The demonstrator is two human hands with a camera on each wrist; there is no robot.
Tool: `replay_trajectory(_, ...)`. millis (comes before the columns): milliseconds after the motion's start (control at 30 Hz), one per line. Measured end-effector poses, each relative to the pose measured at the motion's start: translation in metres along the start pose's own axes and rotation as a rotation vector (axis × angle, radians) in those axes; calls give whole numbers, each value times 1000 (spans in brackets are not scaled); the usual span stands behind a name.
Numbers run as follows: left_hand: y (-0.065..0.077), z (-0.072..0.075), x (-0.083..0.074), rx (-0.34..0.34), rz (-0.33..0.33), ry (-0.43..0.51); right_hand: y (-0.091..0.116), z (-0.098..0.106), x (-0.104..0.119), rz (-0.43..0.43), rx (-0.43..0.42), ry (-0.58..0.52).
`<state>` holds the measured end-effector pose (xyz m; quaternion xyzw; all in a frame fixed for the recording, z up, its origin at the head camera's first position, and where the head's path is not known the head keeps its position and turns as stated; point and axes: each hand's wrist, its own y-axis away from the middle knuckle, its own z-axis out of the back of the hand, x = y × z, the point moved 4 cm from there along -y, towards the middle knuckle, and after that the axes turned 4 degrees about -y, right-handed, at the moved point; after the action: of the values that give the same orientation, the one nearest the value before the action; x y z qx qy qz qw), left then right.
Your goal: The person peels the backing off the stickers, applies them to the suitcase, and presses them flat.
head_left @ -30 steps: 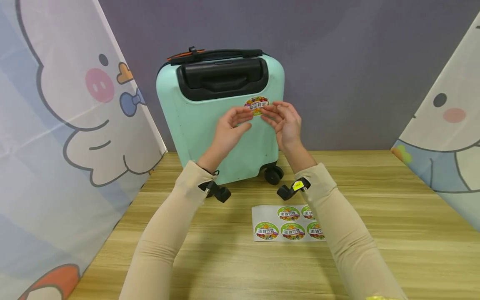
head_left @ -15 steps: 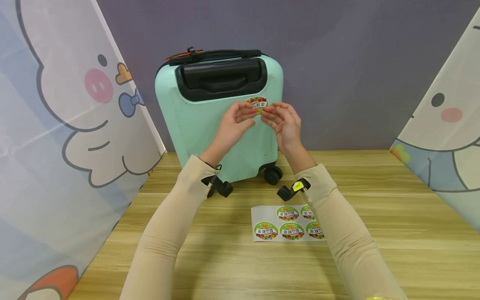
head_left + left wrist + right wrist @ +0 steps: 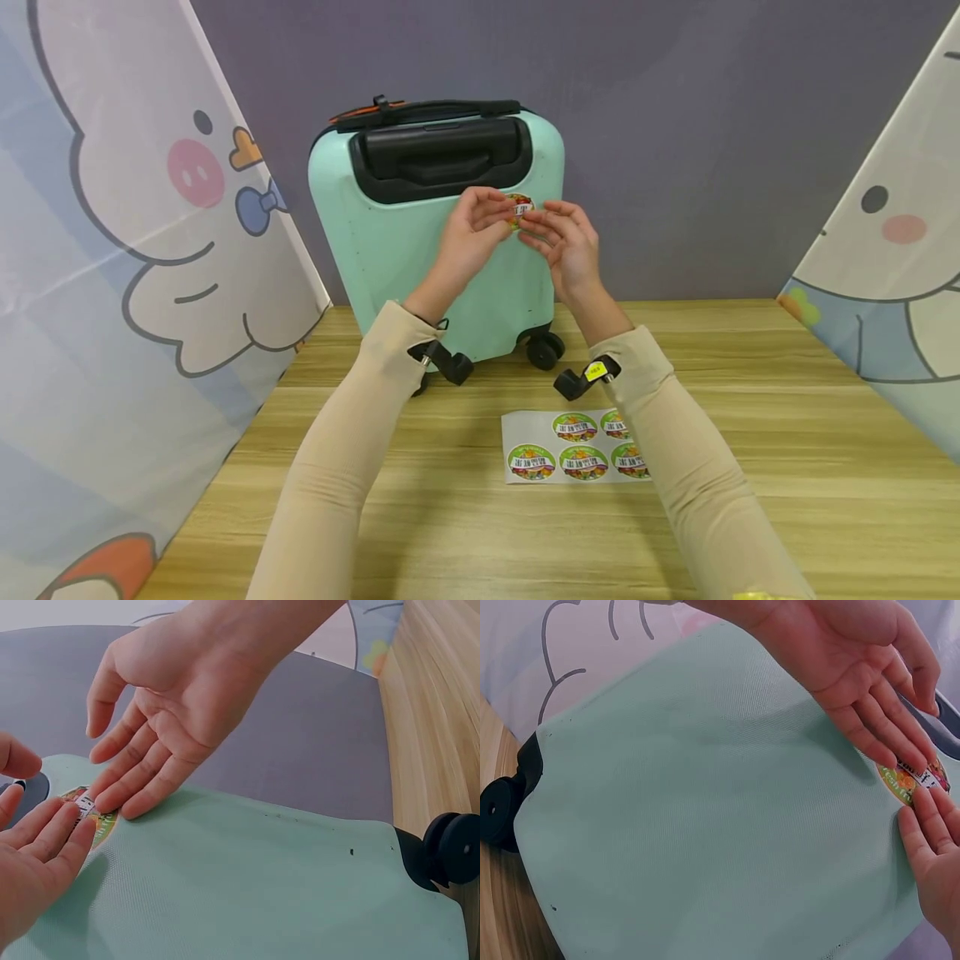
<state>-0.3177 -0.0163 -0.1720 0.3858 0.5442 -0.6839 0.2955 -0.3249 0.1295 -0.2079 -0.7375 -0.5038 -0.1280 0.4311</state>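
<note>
A mint-green suitcase [image 3: 390,258] stands upright, its black handle recess at the top. High on its right side sits a round fruit sticker [image 3: 523,204], partly covered by fingers. My left hand [image 3: 474,229] reaches it from the left, fairly straight fingertips resting on it. From the right, my right hand [image 3: 570,242] touches the sticker's edge with extended fingers. In the left wrist view, both hands' fingertips meet over the sticker [image 3: 105,825]. The right wrist view shows the sticker [image 3: 894,784] lying flat against the shell between the two sets of fingertips.
A white sheet [image 3: 525,429] with several round fruit stickers lies on the wooden table [image 3: 450,533], partly behind my right sleeve. Grey wall [image 3: 675,150] stands behind the suitcase. Cartoon-printed cloths hang at left and right. A black wheel [image 3: 545,350] shows at the suitcase's base.
My left hand has slid slightly up and right across the sticker, covering more of its left part. My right hand has stayed nearly still at the sticker's right edge.
</note>
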Motion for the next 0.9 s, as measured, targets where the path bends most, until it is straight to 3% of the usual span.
replay_trajectory(367,6,10,3,-31,-29,49,0,6,1,-2,3,6)
replay_trajectory(900,20,17,19,-45,22,43,4,19,-4,-29,-5,64)
